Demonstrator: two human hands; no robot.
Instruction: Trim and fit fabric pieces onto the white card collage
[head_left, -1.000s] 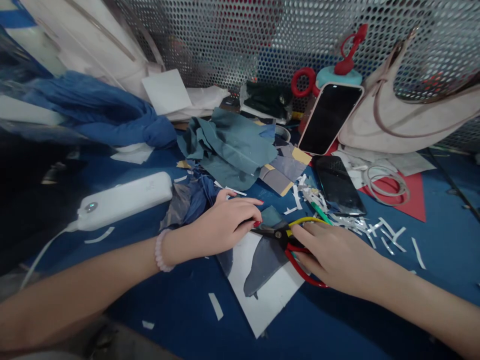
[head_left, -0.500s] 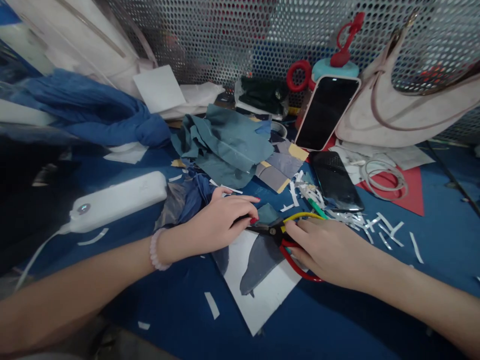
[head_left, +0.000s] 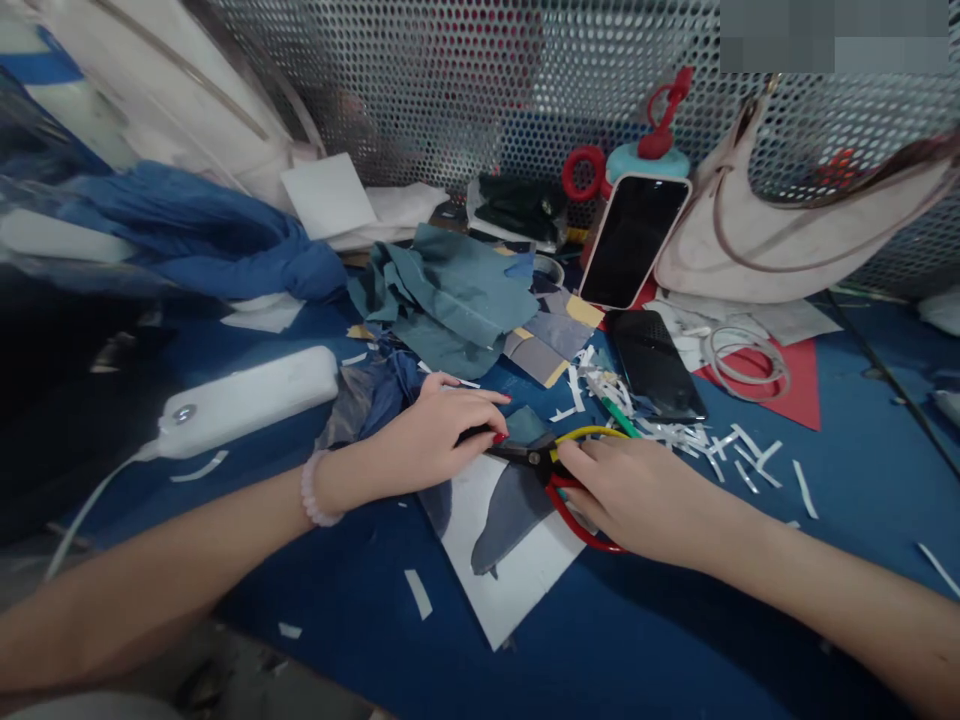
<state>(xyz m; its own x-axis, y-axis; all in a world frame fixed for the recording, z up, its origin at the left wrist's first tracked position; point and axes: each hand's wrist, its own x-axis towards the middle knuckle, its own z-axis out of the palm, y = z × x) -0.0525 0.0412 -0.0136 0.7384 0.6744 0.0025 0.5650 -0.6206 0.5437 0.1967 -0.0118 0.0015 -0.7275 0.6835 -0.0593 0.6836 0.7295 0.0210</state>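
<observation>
**Scissors (head_left: 529,455) at the top edge of the white sheet (head_left: 517,575)**

We saw the scissors lying low across the upper edge of the white sheet, black blades pointing left, yellow and red handle loops to the right. Our right hand (head_left: 637,495) was closed over those handles, just off the sheet's right corner. Our left hand (head_left: 431,440) rested at the sheet's upper left, fingers together and bent down onto the material by the blade tips. We could not tell whether it pinched a scrap or only pressed it flat.

A grey piece (head_left: 517,505) lay stuck on the sheet, directly below the blades. We judged the step to be a cut in progress at the top of that grey piece. Any further cut would have called for the left fingertips to stay out of the blades' path while steadying the material.

Beyond the sheet lay teal fabric scraps (head_left: 457,290). White paper slivers (head_left: 739,445) were scattered to its right on the blue surface (head_left: 675,640).
</observation>
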